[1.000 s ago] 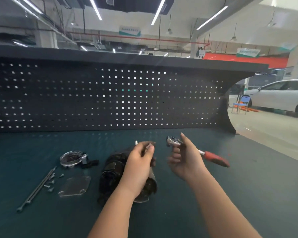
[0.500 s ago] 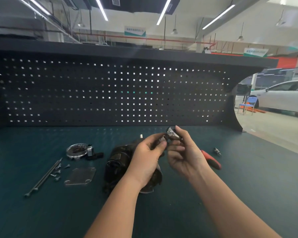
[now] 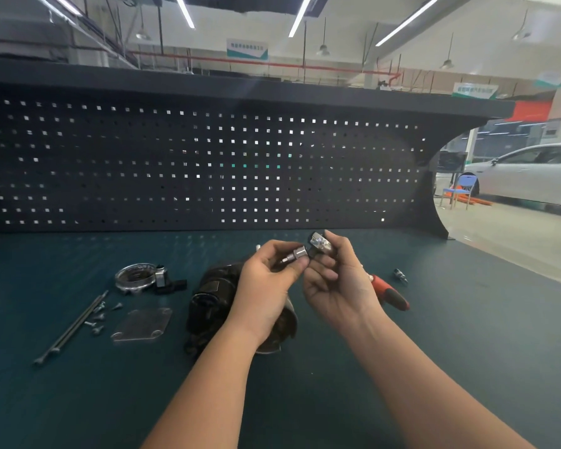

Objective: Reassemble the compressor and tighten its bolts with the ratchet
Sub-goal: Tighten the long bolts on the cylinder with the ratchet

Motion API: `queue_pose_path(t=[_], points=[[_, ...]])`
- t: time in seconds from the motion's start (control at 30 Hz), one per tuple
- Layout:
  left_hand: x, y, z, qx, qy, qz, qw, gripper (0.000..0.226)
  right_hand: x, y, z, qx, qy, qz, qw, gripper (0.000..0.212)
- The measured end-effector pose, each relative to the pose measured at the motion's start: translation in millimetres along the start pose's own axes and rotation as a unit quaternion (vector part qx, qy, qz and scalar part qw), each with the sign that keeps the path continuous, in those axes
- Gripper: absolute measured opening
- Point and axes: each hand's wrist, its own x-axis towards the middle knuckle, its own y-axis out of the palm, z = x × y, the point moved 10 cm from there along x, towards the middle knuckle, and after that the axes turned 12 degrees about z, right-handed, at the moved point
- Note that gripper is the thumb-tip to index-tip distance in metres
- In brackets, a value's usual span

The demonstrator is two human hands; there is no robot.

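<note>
1. A dark green bench (image 3: 78,400) fills the near part of the scene.
2. A black pegboard (image 3: 175,163) with rows of small square holes stands upright along the far edge of the bench.
3. A white car (image 3: 531,176) is parked on the pale floor (image 3: 515,241) at the far right.
4. A blue chair (image 3: 463,186) stands just left of the car.
5. Long strip lights (image 3: 300,16) run across the ceiling.
6. Green and white signs (image 3: 247,48) hang far above the pegboard.
</note>
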Motion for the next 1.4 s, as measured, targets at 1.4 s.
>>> queue_pose_path(t=[1.4], points=[[-6, 16, -28, 0.358, -0.057, 0.055, 0.931, 0.026, -2, -17, -1, -0.03, 0.019, -0.04, 0.999, 0.046]])
